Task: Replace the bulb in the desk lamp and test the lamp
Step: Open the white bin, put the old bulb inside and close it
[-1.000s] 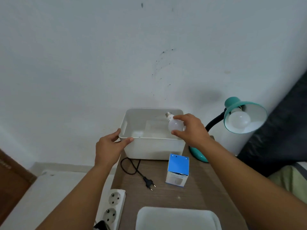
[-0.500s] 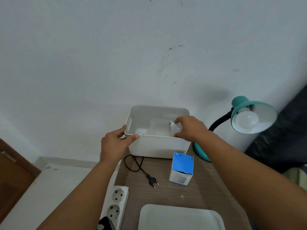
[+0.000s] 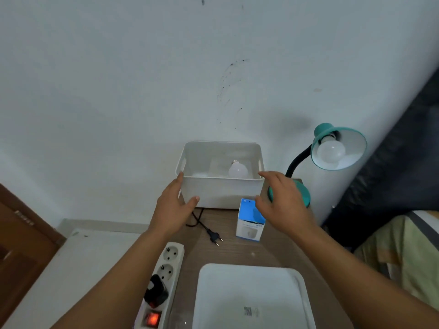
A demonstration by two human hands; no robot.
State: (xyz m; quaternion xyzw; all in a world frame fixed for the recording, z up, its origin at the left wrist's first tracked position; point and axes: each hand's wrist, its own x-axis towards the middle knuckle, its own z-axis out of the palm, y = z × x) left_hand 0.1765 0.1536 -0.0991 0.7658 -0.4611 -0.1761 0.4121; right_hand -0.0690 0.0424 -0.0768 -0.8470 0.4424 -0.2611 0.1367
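Testing comes next: bulb [image 3: 237, 170] lies in bin [image 3: 221, 191], lamp [image 3: 338, 148] fitted. Left hand [image 3: 174, 205] rests on bin, grip apart; right hand [image 3: 283, 203] empty, apart. Plug [image 3: 215, 238] needs power strip [image 3: 164, 281].

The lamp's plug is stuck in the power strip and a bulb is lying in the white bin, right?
Not quite. The head view shows the lamp's plug lying loose on the table, not in the power strip. A different black plug sits in the strip. The rest is right: a bulb lies in the white bin.
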